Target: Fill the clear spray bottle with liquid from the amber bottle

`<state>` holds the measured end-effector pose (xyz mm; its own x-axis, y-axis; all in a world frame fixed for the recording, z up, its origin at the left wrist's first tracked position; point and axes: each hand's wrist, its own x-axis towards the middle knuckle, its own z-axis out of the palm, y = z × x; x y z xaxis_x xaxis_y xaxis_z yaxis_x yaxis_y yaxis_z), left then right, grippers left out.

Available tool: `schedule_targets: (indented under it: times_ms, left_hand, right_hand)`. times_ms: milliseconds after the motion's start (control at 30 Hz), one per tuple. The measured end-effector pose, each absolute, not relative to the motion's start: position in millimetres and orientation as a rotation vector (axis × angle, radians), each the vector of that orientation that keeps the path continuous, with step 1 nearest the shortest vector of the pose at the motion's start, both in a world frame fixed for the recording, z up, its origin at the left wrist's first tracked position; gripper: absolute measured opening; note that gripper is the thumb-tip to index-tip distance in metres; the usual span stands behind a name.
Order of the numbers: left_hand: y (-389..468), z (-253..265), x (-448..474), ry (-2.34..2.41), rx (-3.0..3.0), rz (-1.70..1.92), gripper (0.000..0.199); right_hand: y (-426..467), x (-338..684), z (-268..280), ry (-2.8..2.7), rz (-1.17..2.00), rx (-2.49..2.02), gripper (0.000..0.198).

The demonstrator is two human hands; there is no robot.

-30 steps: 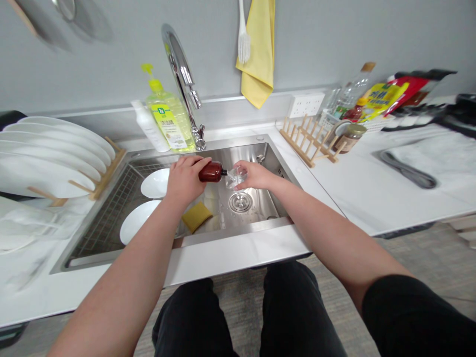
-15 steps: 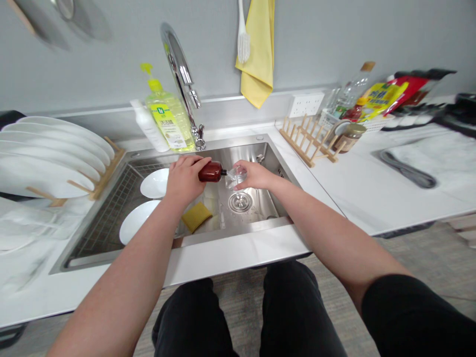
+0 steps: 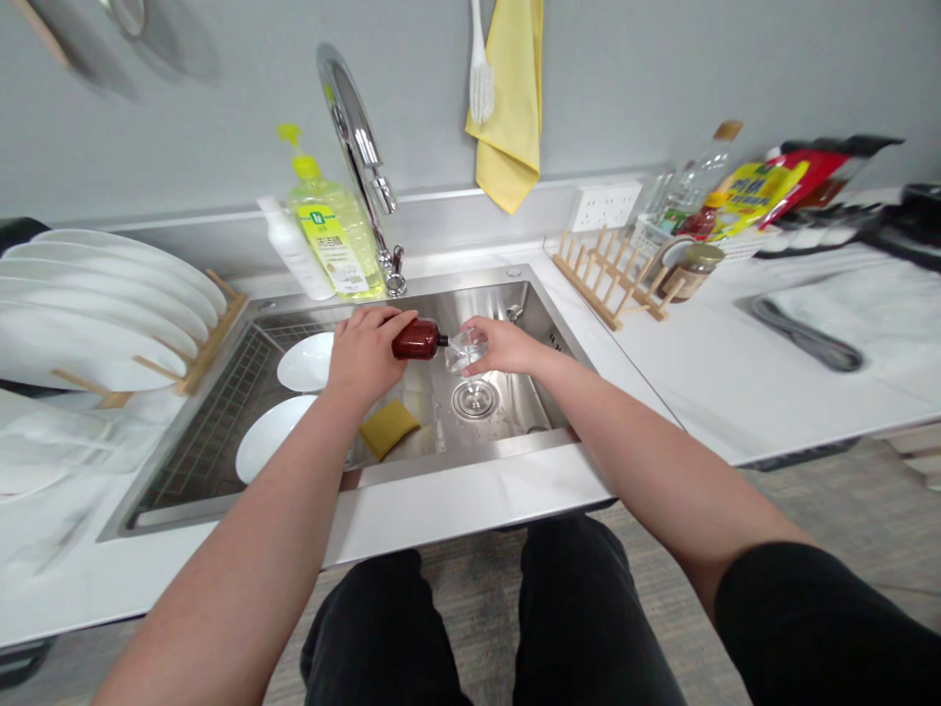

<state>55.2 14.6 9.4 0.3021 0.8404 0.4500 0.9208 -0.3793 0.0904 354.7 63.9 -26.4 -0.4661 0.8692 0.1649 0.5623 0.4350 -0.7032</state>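
Observation:
My left hand is closed around a dark red-brown bottle, which lies tipped sideways with its black neck pointing right. The bottle's mouth is at the rim of a small clear glass. My right hand grips that glass from the right, tilted toward the bottle. Both are held over the steel sink, above and left of its drain. Whether liquid runs between them is too fine to tell. A yellow sponge lies below the bottle, and two white bowls sit left of my left wrist.
Behind the sink stand a chrome faucet, a yellow-green soap bottle and a white bottle. White plates fill a rack at left. On the right are a wooden rack, a jar and a white basket of condiments.

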Motion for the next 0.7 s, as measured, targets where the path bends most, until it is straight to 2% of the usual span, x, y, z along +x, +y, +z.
schedule_targets:
  times_ms: [700]
  left_hand:
    - [14.0,10.8,55.2,-1.634,-2.394,-0.629,0.068]
  right_hand:
    - [64.2,354.9,-27.1,-2.19,0.767,-1.203,0.077]
